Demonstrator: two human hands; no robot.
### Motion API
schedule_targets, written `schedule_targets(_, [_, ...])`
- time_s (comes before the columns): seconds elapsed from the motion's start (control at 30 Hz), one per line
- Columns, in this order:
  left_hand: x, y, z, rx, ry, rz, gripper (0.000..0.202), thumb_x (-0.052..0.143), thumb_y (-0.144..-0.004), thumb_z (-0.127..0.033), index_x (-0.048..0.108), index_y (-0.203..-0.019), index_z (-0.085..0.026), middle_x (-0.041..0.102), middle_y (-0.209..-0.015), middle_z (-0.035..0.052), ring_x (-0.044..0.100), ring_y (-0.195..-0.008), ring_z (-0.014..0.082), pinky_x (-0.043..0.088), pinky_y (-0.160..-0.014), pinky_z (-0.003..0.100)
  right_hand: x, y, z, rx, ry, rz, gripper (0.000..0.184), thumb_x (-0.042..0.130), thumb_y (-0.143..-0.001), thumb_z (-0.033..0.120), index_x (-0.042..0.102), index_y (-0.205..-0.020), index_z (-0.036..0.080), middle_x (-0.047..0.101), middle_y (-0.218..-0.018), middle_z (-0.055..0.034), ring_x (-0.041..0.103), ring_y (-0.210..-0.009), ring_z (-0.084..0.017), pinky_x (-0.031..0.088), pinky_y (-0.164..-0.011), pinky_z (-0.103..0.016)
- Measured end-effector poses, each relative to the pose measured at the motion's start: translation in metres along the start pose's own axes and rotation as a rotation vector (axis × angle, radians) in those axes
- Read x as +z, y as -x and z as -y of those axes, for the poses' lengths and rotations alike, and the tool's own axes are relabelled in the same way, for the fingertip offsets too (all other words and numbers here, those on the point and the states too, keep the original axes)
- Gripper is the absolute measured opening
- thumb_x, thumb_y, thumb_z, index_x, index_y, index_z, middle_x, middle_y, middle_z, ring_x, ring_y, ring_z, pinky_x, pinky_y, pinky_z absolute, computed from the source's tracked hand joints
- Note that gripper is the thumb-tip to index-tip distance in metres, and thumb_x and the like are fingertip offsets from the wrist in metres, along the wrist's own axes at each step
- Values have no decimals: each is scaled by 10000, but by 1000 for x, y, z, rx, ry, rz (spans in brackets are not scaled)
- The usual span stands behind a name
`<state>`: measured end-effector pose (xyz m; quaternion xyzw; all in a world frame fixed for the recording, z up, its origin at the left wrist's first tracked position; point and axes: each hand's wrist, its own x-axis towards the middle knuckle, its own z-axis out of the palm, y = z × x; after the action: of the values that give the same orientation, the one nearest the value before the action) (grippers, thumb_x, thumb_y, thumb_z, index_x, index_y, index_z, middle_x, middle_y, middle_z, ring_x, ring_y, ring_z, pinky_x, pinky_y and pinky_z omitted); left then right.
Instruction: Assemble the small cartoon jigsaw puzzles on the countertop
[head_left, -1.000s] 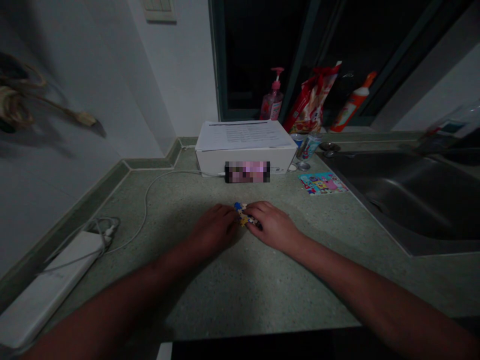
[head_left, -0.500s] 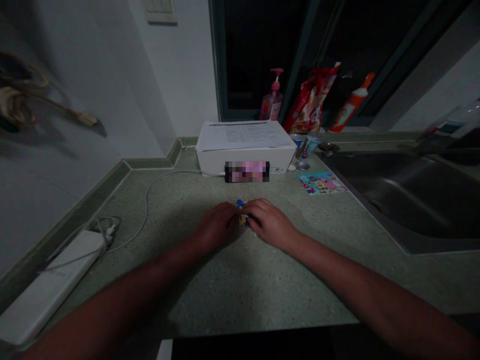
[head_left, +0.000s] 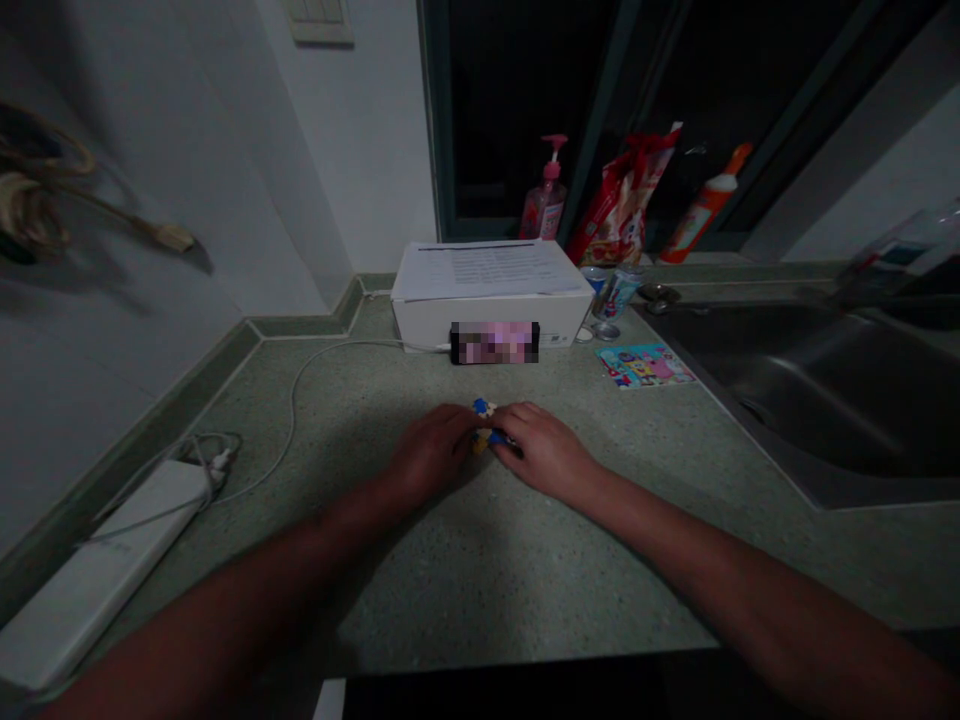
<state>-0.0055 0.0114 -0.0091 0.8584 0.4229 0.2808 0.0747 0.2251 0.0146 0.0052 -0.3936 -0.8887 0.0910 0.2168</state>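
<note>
A small toy of blue, yellow and white building bricks (head_left: 484, 428) rests on the speckled green counter (head_left: 480, 580), pinched between both hands. My left hand (head_left: 433, 452) grips it from the left with curled fingers. My right hand (head_left: 546, 450) grips it from the right, fingers closed on its blue part. Most of the toy is hidden by the fingers.
A white box (head_left: 491, 292) with paper on top stands behind the hands, a phone (head_left: 495, 343) leaning against it. A colourful card (head_left: 645, 365) lies to the right beside the steel sink (head_left: 825, 390). A power strip (head_left: 97, 570) and cable lie at the left. Bottles and a bag stand on the window sill.
Both hands stay on the toy and shift slightly; the toy has been turned a little between the fingers. Nothing else has moved.
</note>
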Motion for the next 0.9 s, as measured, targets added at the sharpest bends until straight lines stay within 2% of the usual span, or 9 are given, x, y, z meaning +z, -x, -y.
schedule_targets(0.17, [1,1,-1,-14,46,3,288,527,-1064,-130,753,-1193,-253,793,-1133,56,757,-1059,210,642,-964,356,3,-1,-1,-9,3,17,257,610,-991,127,739,-1185,236,769,-1121,-112,717,-1102,-304,599,-987,-478])
schedule_targets(0.37, [-3,0,-5,-43,90,16,324,501,-1054,-97,737,-1215,-250,794,-1157,55,765,-1071,222,655,-983,387,-2,-4,-5,13,-81,-36,297,573,-1004,90,751,-1195,230,784,-1140,-108,740,-1108,-276,607,-991,-446])
schedule_targets(0.47, [-9,-1,-7,-47,92,-13,286,531,-1039,-106,715,-1235,-204,779,-1220,94,750,-1135,254,646,-1027,439,-7,-2,-6,37,-96,-61,292,655,-1005,195,717,-1287,238,777,-1244,-119,730,-1181,-298,596,-1038,-479])
schedule_targets(0.53, [-14,1,-9,-35,58,-26,305,617,-1003,-144,684,-1298,-188,752,-1316,125,718,-1231,297,613,-1098,506,-8,0,-6,31,-69,-38,385,738,-969,270,689,-1347,215,760,-1317,-153,710,-1237,-339,577,-1079,-533])
schedule_targets(0.63, [-19,4,-13,-42,-26,46,417,704,-955,-208,646,-1368,-204,736,-1369,140,701,-1265,335,586,-1131,563,-6,2,-8,21,-24,11,424,792,-932,290,701,-1333,188,762,-1315,-185,706,-1241,-375,567,-1081,-575])
schedule_targets(0.73, [-18,4,-16,-70,-67,110,363,661,-990,-216,663,-1353,-229,762,-1316,116,717,-1222,314,605,-1097,527,-2,1,-8,27,-25,13,325,745,-954,234,735,-1279,222,785,-1257,-155,722,-1201,-354,577,-1054,-549])
schedule_targets(0.9, [-10,-1,-16,-50,-21,104,278,618,-1033,-169,723,-1275,-258,787,-1230,79,731,-1162,280,629,-1046,469,0,-1,-7,18,-67,-14,283,681,-971,172,756,-1238,228,791,-1201,-135,731,-1163,-318,584,-1039,-495])
